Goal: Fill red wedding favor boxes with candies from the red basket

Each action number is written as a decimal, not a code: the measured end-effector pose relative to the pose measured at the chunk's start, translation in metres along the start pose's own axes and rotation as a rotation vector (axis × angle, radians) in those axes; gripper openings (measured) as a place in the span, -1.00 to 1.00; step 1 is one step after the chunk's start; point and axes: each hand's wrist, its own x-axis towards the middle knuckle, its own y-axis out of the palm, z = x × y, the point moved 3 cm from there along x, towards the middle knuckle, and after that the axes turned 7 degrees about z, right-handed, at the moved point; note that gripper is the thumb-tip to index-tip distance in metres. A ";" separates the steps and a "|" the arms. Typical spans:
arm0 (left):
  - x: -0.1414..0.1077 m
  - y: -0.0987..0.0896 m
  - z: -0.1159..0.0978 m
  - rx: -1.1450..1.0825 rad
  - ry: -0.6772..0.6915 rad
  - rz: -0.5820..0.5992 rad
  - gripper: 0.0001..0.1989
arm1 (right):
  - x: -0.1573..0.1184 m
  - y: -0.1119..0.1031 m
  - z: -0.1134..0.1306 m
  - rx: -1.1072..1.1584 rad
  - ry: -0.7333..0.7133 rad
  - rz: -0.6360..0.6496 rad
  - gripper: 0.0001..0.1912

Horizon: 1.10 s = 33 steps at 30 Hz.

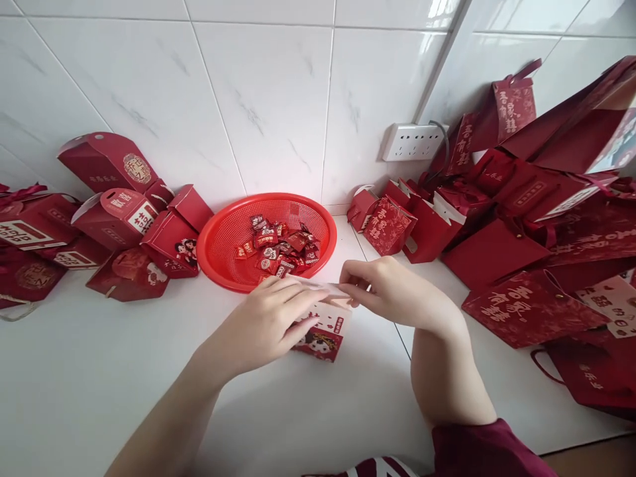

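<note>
A small red and pale box (325, 331) with a cartoon figure on its front stands on the white counter in front of the basket. My left hand (271, 321) lies over its left side and top edge, fingers stretched towards the right. At the box's top right corner, my right hand (380, 288) has its thumb and fingers pinched on the pale top flap. Just behind the box, a red plastic basket (218, 255) holds several wrapped sweets (283, 248) in red packets.
Several red gift boxes (119, 218) stand at the left by the tiled wall. More red boxes and bags (536, 305) are piled at the right. A white power strip (415, 142) with a grey cable is at the wall.
</note>
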 end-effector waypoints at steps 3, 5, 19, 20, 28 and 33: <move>-0.004 -0.002 0.000 -0.042 -0.010 0.118 -0.72 | 0.003 0.005 -0.002 -0.025 0.014 0.022 -0.78; -0.009 -0.004 0.000 -0.061 -0.005 0.182 -0.72 | 0.004 0.006 -0.004 -0.031 0.042 0.023 -0.77; -0.029 0.000 -0.011 -0.152 0.056 0.443 -0.76 | -0.008 0.002 0.005 -0.031 -0.135 0.112 -0.83; -0.029 0.000 -0.010 -0.138 0.064 0.453 -0.72 | -0.008 0.002 0.005 -0.031 -0.133 0.110 -0.83; -0.018 -0.004 0.004 -0.144 0.070 0.392 -0.58 | -0.010 0.006 0.021 -0.018 -0.284 -0.051 -0.86; -0.017 -0.004 0.011 -0.225 0.024 0.370 -0.68 | -0.011 0.024 0.034 -0.129 -0.250 0.204 -0.73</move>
